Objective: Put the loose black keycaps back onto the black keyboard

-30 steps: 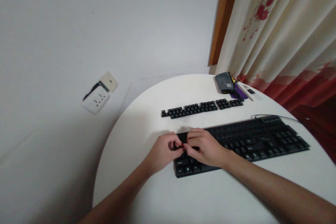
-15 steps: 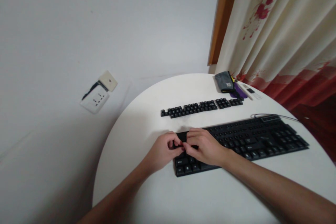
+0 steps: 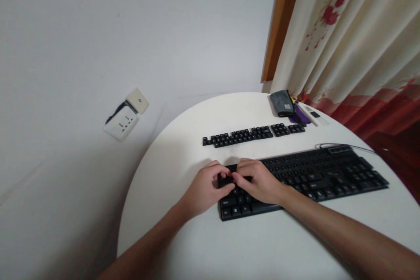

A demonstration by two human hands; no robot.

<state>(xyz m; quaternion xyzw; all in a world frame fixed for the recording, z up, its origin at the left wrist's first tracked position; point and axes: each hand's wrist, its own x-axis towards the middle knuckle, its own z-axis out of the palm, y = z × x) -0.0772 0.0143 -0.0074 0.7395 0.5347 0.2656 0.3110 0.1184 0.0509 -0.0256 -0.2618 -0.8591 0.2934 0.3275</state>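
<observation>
A black keyboard (image 3: 315,175) lies across the round white table (image 3: 203,245). My left hand (image 3: 205,188) and my right hand (image 3: 259,181) meet over its upper left corner, fingers curled and pinched together on the keys there. What the fingertips pinch is too small to make out. Behind the keyboard, loose black keycaps (image 3: 252,134) lie in a long row.
At the table's far right edge lie a grey pouch (image 3: 281,102), a purple item (image 3: 299,116) and a small white device (image 3: 313,115). The keyboard's cable (image 3: 348,145) runs off to the right. A wall socket (image 3: 123,120) sits on the left, a flowered curtain (image 3: 354,43) on the right.
Both hands have shifted slightly up the keyboard's left end, staying pinched together. The view moved a little.
</observation>
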